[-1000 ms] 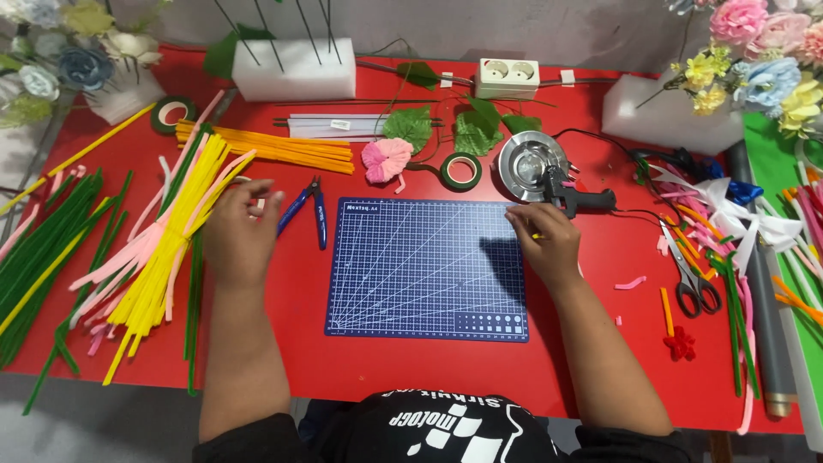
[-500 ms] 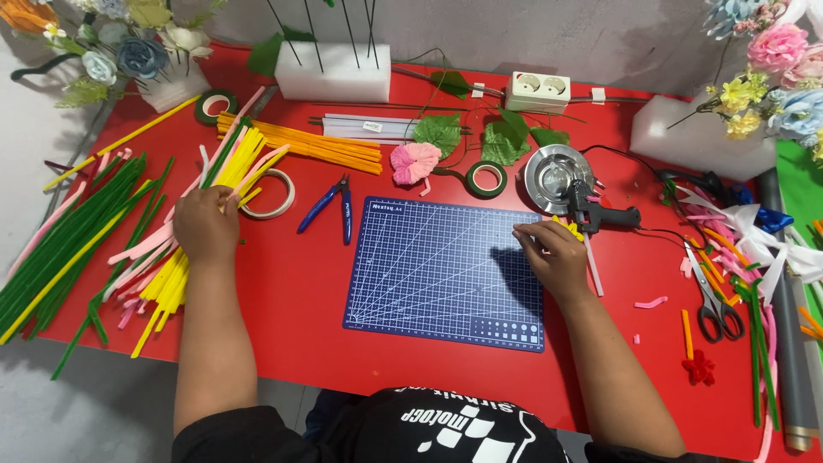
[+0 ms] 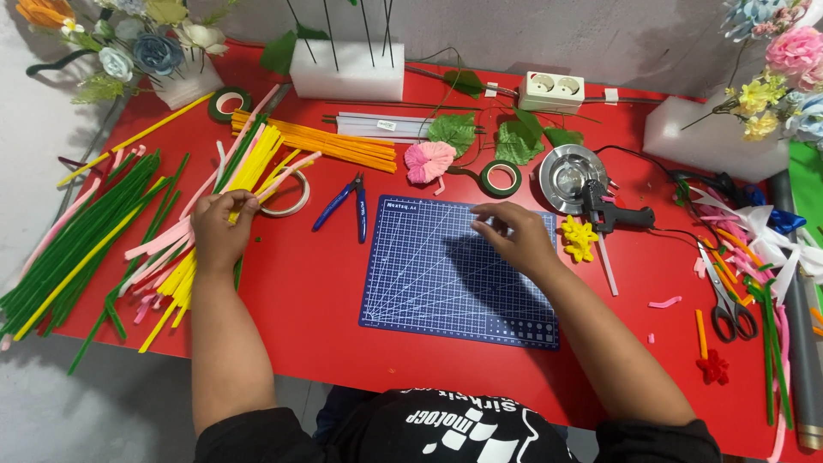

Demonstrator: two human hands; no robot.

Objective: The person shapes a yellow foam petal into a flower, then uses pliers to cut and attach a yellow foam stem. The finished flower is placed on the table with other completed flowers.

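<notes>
- Left hand (image 3: 221, 230) closed around thin pink fuzzy craft stems (image 3: 176, 236), atop the yellow stem pile (image 3: 249, 167) — green stems further left.
- Right hand (image 3: 514, 236) loose, fingers spread flat on blue gridded cutting mat (image 3: 459, 274), gripping nothing.
- Blue-handled wire cutters (image 3: 347, 201) just between the hands.
- Risk: dragging neighbouring stems along — tangled fuzz snags, likely scattering the pile.

The pipe cleaners under the left hand (image 3: 221, 233) look fuzzy and matt: the yellow pipe cleaners (image 3: 249, 167), the pink ones (image 3: 163, 240) and the green pipe cleaners (image 3: 77, 236) alike. The right hand (image 3: 514, 236) rests on the blue cutting mat (image 3: 446, 283), a smooth, dull rubbery sheet. The red table (image 3: 300, 291) is smooth with a slight sheen. The round metal dish (image 3: 570, 176) shines brightly. The white foam block (image 3: 347, 70) looks matt and grainy.
</notes>
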